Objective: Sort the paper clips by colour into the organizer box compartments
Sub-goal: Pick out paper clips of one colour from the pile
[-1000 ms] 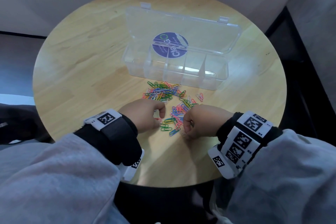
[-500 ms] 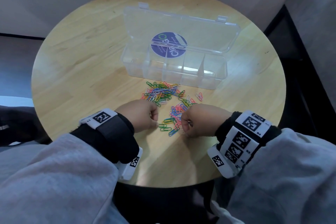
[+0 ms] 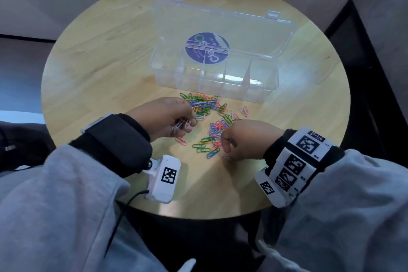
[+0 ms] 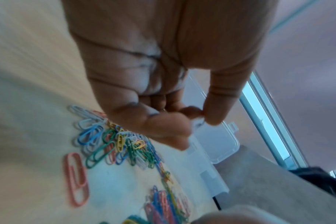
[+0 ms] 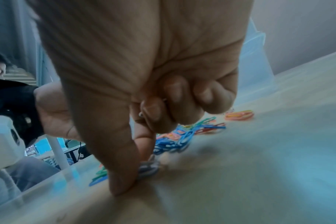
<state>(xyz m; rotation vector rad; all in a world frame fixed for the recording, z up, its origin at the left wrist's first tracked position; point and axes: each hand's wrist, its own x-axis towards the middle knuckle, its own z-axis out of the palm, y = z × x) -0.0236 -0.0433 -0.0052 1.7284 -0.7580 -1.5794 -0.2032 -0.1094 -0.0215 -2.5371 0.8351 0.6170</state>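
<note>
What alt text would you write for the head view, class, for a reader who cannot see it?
Two hands sort a pile of coloured paper clips on a round wooden table: the left hand holds white clips, the right hand pinches another. An open, clear organizer box stands beyond.

Paper clips loose; organizer box open, compartments empty.
Mixed-colour paper clips [image 3: 212, 117] lie scattered just before the clear organizer box [image 3: 212, 77], whose lid stands raised behind it. A few white clips [image 3: 182, 125] are off the counter; a single pink clip [image 3: 181, 141] lies apart.
</note>
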